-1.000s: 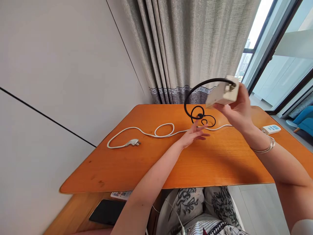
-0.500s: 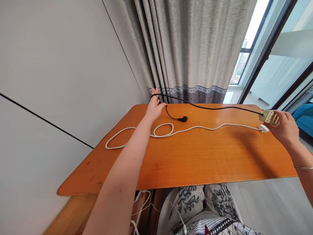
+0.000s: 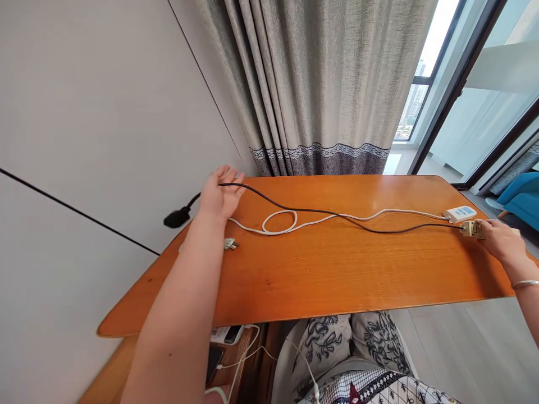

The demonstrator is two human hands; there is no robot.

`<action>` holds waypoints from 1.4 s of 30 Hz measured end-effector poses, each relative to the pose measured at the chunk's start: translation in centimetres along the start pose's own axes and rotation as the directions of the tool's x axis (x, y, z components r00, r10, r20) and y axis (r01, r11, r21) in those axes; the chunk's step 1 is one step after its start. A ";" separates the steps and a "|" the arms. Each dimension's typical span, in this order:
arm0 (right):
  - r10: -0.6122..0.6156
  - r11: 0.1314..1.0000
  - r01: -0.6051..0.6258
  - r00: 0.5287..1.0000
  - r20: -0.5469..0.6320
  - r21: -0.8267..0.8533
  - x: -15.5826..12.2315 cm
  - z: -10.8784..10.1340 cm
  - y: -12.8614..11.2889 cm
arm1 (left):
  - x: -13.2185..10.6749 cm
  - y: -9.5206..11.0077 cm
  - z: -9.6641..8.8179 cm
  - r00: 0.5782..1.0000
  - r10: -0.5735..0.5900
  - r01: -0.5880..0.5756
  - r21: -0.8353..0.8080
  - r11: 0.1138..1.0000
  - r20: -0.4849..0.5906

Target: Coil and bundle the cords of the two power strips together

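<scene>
Here, the left hand (image 3: pixel 221 197), fingers spread, bears the black cord (image 3: pixel 379 231) across its palm. The right hand (image 3: pixel 503 241) grasps the beige socket block (image 3: pixel 472 229) at the right end of the tabletop (image 3: pixel 337 275).

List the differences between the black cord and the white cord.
The black cord shows no loop; the white cord has one. The black cord runs across the left hand; the white cord lies on the table. The black cord meets a cream block in the right hand; the white cord meets a white block. Both stretch lengthwise.
</scene>
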State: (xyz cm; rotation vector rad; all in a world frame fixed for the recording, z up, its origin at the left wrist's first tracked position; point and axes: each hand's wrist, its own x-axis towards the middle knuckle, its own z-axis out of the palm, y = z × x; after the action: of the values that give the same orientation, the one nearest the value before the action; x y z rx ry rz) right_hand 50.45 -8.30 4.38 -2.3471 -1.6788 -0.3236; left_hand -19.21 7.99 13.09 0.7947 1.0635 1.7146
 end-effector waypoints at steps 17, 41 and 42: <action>0.040 0.999 -0.042 0.992 0.123 0.010 3.2 0.1 -2.0 | -1.6 -4.4 -4.4 0.877 -0.479 0.477 0.170 0.862 -0.029; -0.600 0.792 0.502 0.742 0.297 0.346 1.7 3.6 -37.5 | -7.6 -14.1 8.1 0.705 -0.230 -0.651 0.741 0.165 0.671; -0.597 0.794 0.493 0.744 0.302 0.356 1.8 3.8 -38.0 | -7.5 -14.2 8.0 0.714 -0.235 -0.645 0.750 0.147 0.659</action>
State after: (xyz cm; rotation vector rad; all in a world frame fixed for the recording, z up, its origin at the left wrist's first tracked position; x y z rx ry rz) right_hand 15.13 6.45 3.75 -1.7549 -2.4346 0.3007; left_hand -4.36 6.03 3.13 2.3606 1.5054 0.4425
